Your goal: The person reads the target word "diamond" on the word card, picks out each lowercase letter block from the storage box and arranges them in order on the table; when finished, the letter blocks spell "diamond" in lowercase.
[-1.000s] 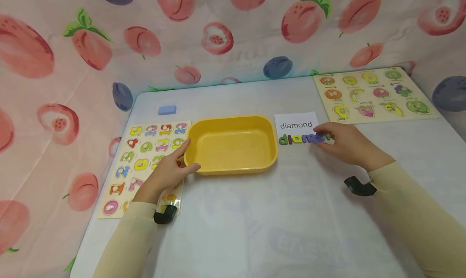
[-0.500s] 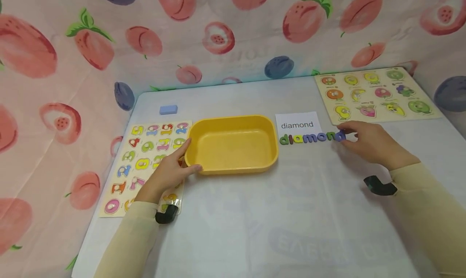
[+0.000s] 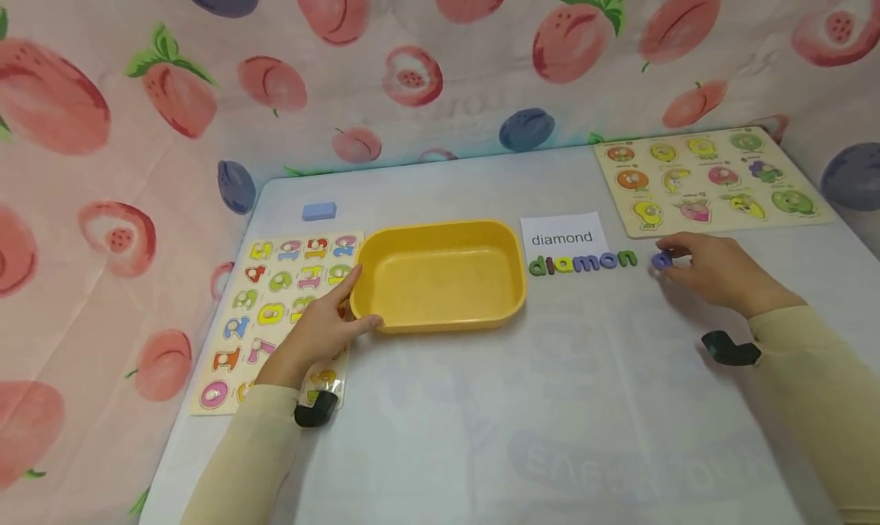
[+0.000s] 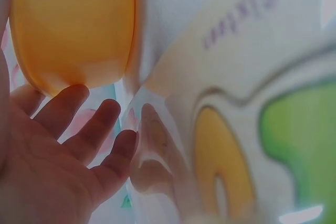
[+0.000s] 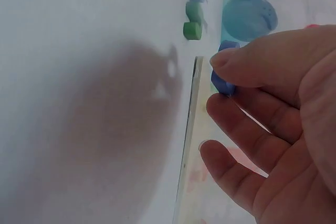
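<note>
My right hand (image 3: 715, 273) pinches a purple-blue letter d (image 3: 661, 260) between thumb and fingertips. In the right wrist view this letter (image 5: 226, 69) appears above the table, its shadow cast on the cloth. To its left, colourful letters (image 3: 584, 262) spell "diamon" in a row below a white card (image 3: 562, 234) printed "diamond". My left hand (image 3: 319, 330) rests at the left end of a yellow basin (image 3: 440, 322), thumb by the front corner and index finger along the left rim. In the left wrist view its other fingers (image 4: 92, 129) spread loosely under the basin's end (image 4: 73, 30).
A number puzzle board (image 3: 237, 303) lies under my left hand and reaches beside the basin. A blue block (image 3: 319, 211) sits behind that board. At the back right lies a fruit puzzle board (image 3: 715, 181). A peach-patterned cloth (image 3: 467, 66) hangs behind the table.
My right hand has moved right along the letter row, then pulled the last d away from the n. The left hand stays at the basin.
</note>
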